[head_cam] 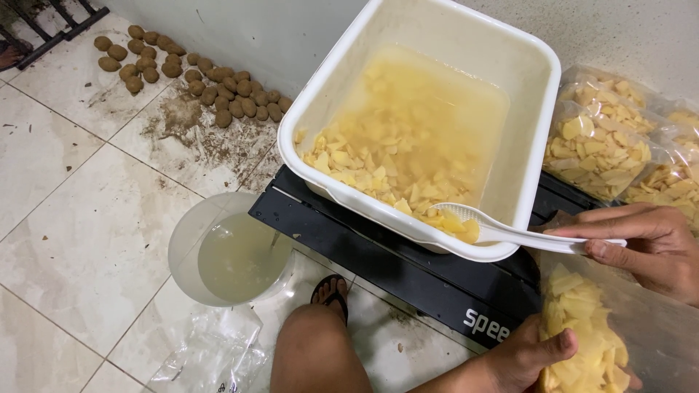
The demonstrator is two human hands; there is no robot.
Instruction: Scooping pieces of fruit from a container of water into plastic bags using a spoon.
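head view:
right hand [648, 244]: pinched on the white slotted spoon [502, 231] handle, bowl at the tub [466, 44] rim, slices aboard.
left hand [520, 356]: gripping the open clear bag [619, 342], half full, beside the tub.
slices [378, 164]: wet, thin, likely slippery and brittle; scoop, don't pinch.
bag: limp film; hold at the mouth.

Soft, even indoor light, fairly bright, warm in tone. Faint shadows lie under the white tub [466, 44]. Mild glare shows on the bucket's water [237, 258]. Focus is sharp throughout.
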